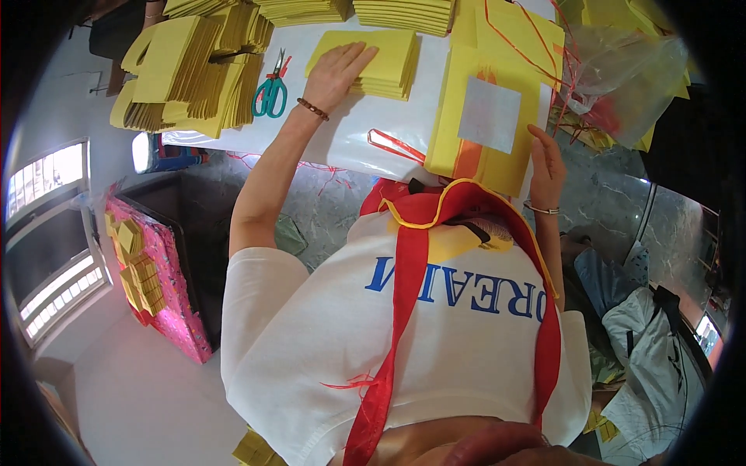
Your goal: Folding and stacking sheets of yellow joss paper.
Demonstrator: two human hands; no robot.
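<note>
My left hand point(334, 76), a beaded bracelet at its wrist, lies flat with fingers stretched over a small stack of yellow folded sheets point(400, 58). To its left, teal-handled scissors point(270, 97) rest on the white table. My right hand point(549, 167) is beside the right edge of a larger yellow paper stack point(448, 101), its fingers loosely curved and apart from the thumb. On that larger stack sit a pale grey square sheet point(490, 113) and an orange-red strip point(467, 161). A red cord loop point(395, 144) lies just left of this stack.
Bundles of yellow folded paper point(183, 66) crowd the table's left end, with more along the far edge point(404, 14). A clear plastic bag point(629, 81) and red strings are at the right. Below left stands a pink patterned surface point(159, 268) bearing yellow pieces.
</note>
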